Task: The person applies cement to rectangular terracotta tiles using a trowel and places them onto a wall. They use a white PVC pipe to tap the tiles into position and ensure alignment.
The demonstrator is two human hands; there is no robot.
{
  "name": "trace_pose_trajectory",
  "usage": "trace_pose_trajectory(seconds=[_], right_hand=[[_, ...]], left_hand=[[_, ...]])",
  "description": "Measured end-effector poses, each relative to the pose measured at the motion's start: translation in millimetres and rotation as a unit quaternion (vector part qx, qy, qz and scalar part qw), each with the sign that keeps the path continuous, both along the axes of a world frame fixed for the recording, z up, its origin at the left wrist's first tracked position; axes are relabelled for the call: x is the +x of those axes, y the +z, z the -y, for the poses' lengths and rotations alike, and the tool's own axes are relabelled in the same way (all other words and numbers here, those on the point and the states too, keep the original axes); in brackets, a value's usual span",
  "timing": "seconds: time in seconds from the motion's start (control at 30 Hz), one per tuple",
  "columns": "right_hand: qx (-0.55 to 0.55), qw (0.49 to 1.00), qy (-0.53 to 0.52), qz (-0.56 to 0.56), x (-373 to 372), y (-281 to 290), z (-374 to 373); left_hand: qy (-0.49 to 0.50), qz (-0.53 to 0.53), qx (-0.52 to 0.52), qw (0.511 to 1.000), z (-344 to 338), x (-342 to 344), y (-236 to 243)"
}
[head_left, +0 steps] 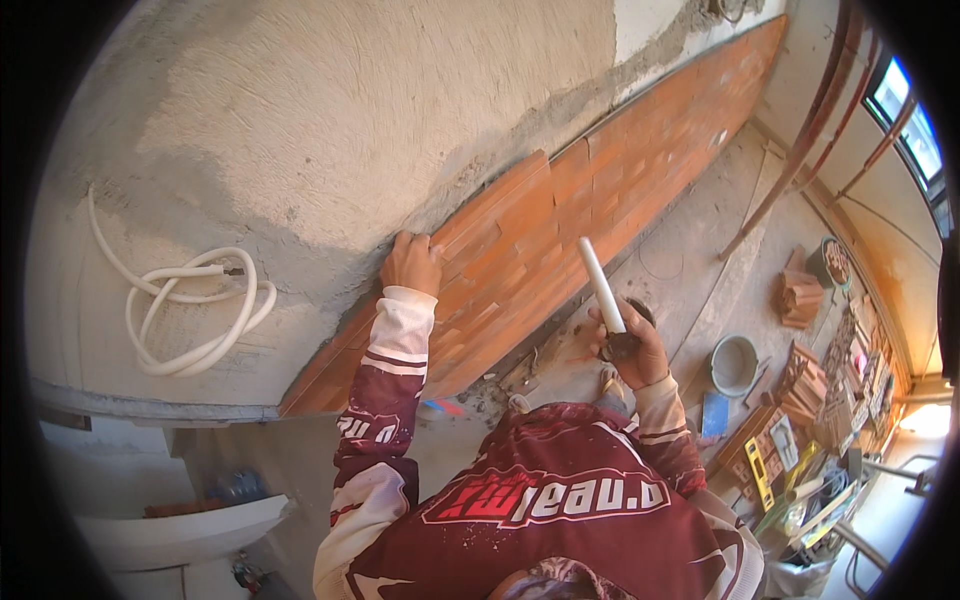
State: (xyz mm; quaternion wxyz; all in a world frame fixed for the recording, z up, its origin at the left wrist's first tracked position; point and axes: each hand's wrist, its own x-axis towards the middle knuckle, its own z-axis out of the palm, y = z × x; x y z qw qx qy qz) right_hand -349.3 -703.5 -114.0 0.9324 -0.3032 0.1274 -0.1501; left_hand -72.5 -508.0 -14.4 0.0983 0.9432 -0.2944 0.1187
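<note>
Orange-brown terracotta tiles (500, 255) cover the lower part of the wall in long, slanting rows. My left hand (412, 264) is at their upper edge, its fingers curled over a tile where the cladding meets the grey mortar. In front of the tiles, my right hand (643, 350) is closed around the dark head of a mallet (602, 285). The mallet's white handle sticks up out of the hand, tilted toward the wall. Part of its head is hidden by my fingers.
A coiled white hose (190, 330) hangs on the plaster at left. On the floor at right are a grey bucket (734, 365), tile stacks (803, 385), a yellow spirit level (759, 474) and a second bucket (829, 263). Reddish poles (800, 150) slant across the far right.
</note>
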Motion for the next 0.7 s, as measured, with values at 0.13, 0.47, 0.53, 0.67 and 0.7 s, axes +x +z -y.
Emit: trace_pose_trajectory(seconds=[0.13,0.47,0.53,0.67,0.7], right_hand=[[-0.016,0.984,-0.163,-0.07,9.4,-0.6,-33.6],[-0.284,0.932,-0.168,-0.151,26.2,3.9,-55.5],[-0.292,0.927,-0.189,-0.138,28.8,2.4,-58.2],[-0.304,0.928,-0.15,-0.157,25.9,-2.4,-44.5],[-0.284,0.934,-0.151,-0.158,25.7,-1.1,-41.1]], left_hand=[[-0.018,-0.007,0.041,0.999,-0.3,9.6,-7.4],[-0.031,-0.003,0.023,0.999,-4.6,11.5,-5.3],[-0.032,0.004,0.018,0.999,-7.3,11.2,-6.9],[-0.023,-0.004,0.024,0.999,-7.4,14.0,-9.6],[-0.026,-0.003,0.022,0.999,-7.9,15.3,-10.2]])
